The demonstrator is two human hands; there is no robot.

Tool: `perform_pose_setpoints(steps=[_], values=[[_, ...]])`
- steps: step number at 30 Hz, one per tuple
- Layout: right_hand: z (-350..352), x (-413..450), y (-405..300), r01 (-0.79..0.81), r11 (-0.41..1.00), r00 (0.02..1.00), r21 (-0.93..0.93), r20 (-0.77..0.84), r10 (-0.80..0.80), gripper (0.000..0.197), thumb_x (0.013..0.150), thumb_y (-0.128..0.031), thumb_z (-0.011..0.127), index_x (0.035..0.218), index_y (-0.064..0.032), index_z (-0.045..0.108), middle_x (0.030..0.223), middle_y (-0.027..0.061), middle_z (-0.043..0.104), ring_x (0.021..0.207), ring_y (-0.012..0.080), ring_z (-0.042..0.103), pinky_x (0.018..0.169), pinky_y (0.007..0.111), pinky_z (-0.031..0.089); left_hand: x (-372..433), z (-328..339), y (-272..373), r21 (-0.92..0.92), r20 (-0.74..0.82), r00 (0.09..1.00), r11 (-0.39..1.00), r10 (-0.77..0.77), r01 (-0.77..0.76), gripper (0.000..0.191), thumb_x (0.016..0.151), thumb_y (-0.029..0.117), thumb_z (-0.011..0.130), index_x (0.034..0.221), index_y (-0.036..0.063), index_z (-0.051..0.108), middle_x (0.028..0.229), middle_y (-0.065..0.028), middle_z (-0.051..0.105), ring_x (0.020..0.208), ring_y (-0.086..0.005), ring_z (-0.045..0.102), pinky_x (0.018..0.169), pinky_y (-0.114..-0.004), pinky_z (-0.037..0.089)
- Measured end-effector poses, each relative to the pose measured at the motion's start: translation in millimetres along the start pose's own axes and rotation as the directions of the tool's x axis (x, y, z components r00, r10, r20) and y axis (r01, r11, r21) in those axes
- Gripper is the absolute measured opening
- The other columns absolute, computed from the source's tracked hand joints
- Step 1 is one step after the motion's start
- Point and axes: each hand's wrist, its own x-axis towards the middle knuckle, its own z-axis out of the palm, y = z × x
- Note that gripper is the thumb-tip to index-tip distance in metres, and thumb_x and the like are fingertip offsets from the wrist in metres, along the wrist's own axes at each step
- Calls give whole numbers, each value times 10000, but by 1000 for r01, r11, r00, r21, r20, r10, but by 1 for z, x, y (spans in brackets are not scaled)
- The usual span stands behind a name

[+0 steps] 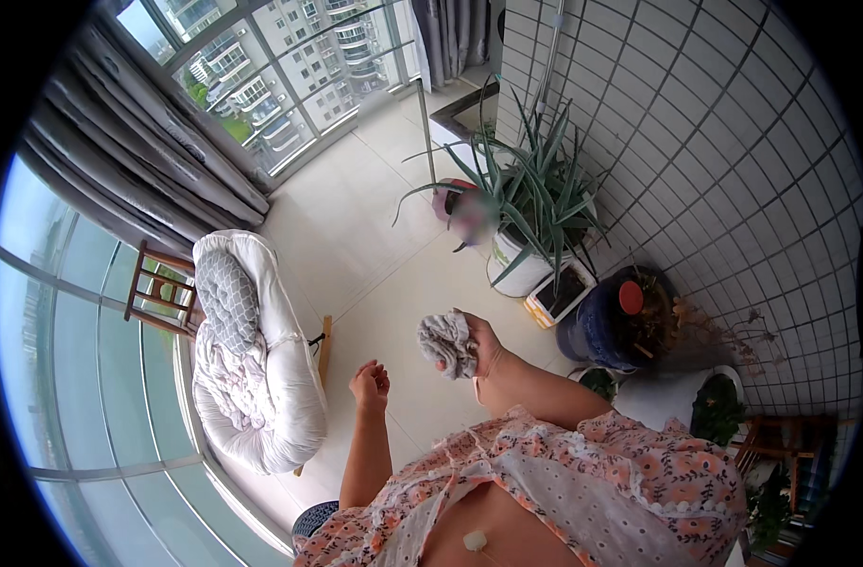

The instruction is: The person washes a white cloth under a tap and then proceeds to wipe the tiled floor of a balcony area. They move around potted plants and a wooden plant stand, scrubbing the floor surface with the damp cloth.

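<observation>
A crumpled grey-white cloth (445, 345) is bunched in my right hand (482, 340), which holds it out over the tiled floor from its right side. Lower and to the left, my left hand (369, 386) hangs with its fingers curled in, and nothing shows in it. The nearest thing on that side is a white padded cushion (296, 397) resting on a low seat. On top of it lie a grey patterned cushion (227, 301) and a rumpled pale cloth (233, 383).
Aloe (537, 191) in a white pot (513, 266) stands by the tiled wall (686, 142). Beside it are a small planter (562, 294) and a dark blue pot (583, 333). A wooden chair (158, 290) stands near the windows and grey curtains (141, 135).
</observation>
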Motion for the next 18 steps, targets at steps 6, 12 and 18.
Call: perform_pose_setpoints(steps=[6, 12, 18], values=[[39, 122, -56, -92, 996, 993, 7, 70, 91, 361, 762, -396, 453, 855, -63, 558, 811, 107, 591, 656, 248, 572, 530, 371, 485, 47, 7, 69, 42, 25, 1000, 999, -2, 1, 172, 755, 5, 457, 917, -5, 512, 687, -98, 544, 555, -173, 517, 473, -249, 426], [81, 234, -81, -214, 977, 975, -26, 63, 215, 357, 763, -402, 458, 792, -65, 576, 723, 102, 594, 634, 245, 576, 543, 373, 487, 89, -34, 133, -17, -238, 970, 998, -56, 53, 174, 766, 56, 457, 928, 26, 514, 733, -90, 551, 574, -178, 515, 474, -266, 423], [80, 346, -167, -11, 1000, 1000, 6, 19, 11, 362, 768, -416, 455, 812, -76, 571, 778, 90, 596, 644, 239, 578, 548, 382, 488, 208, -10, 224, 60, -257, 965, 997, -40, 57, 212, 755, 64, 457, 955, 29, 516, 765, -76, 542, 618, -170, 512, 511, -260, 424]])
